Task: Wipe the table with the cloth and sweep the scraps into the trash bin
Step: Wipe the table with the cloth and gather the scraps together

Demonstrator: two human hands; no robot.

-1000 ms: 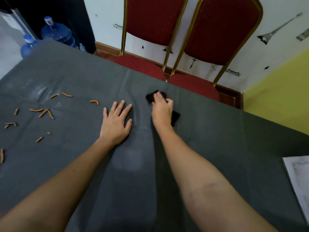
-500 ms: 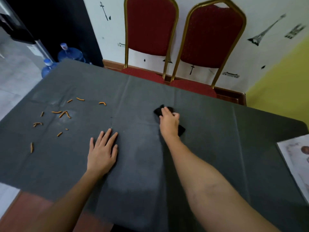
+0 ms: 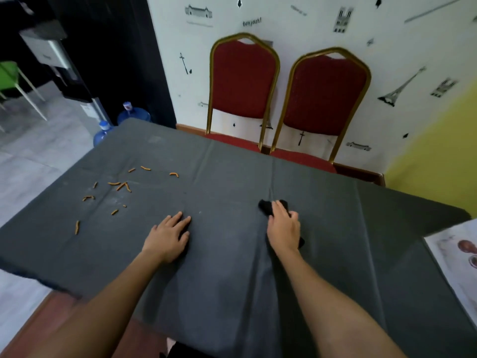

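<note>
**Desk:** Where is the cloth sitting?

**Operator:** I'm seeing the black cloth [image 3: 265, 206] lying on the tabletop [image 3: 232, 177], right of the middle, under the right grip [image 3: 282, 229]. That grip is pressing down on it with palm and fingers laid over it, not curling round it as far as I'm able to tell. One end of the cloth is poking out past the fingertips, and a corner is showing beside the wrist.

**Desk:** And the other one?

**Operator:** The left grip [image 3: 167, 237] is resting flat and open on the dark cover, holding nothing, well apart from the cloth.

**Desk:** What is lying in the way?

**Operator:** The orange scraps [image 3: 121, 186] are lying scattered over the far left part of the tabletop, well apart from the cloth. The left grip is lying between them and the cloth. I'm also seeing long creases running across the cover.

**Desk:** Anything else around?

**Operator:** A printed sheet [image 3: 459, 257] is lying at the right edge. Two red chairs [image 3: 244, 81] with gold frames are standing against the patterned wall [image 3: 392, 94] beyond the far edge. Two blue water bottles [image 3: 134, 115] are standing on the floor past the far left corner, and a green chair [image 3: 7, 73] is showing at the far left
</note>
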